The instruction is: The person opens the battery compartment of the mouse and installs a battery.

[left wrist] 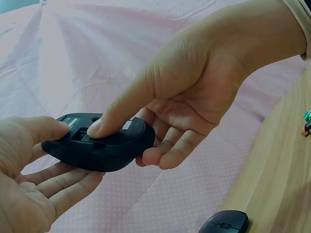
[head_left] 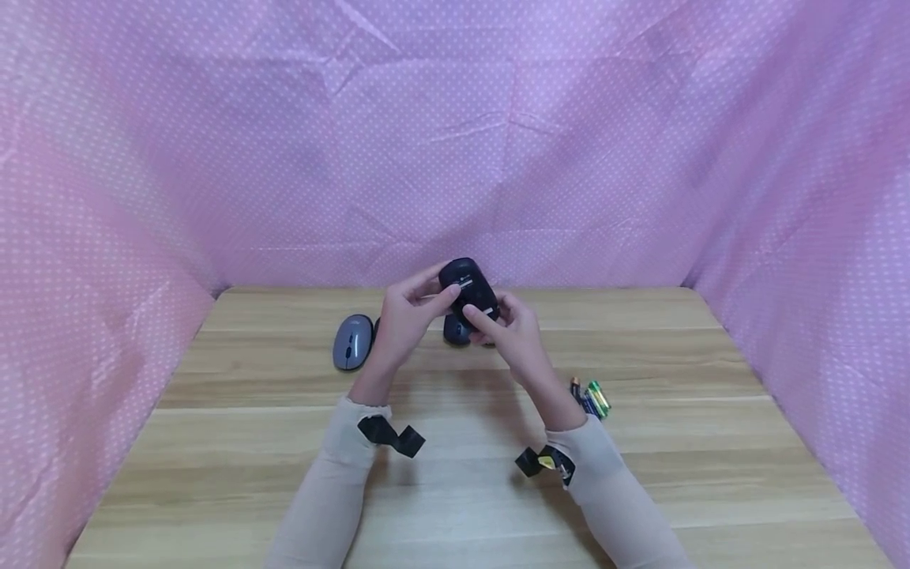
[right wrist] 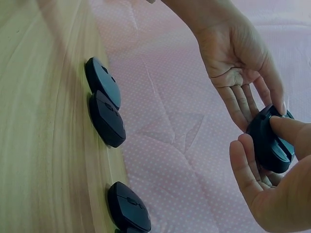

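Pink white-dotted cloth hangs creased behind my fingers, also left and right; wood-grain surface below them; soft shadow slants across cloth.

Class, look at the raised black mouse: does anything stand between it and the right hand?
Nothing visible does: the right hand holds the black mouse, its thumb directly on the upturned underside.

The head view looks forward and down from the near side, farthest off, over the surface to the pink cloth. The 2 wrist views sit close, left and right, steeply tilted; all 3 share the hands and held black mouse.
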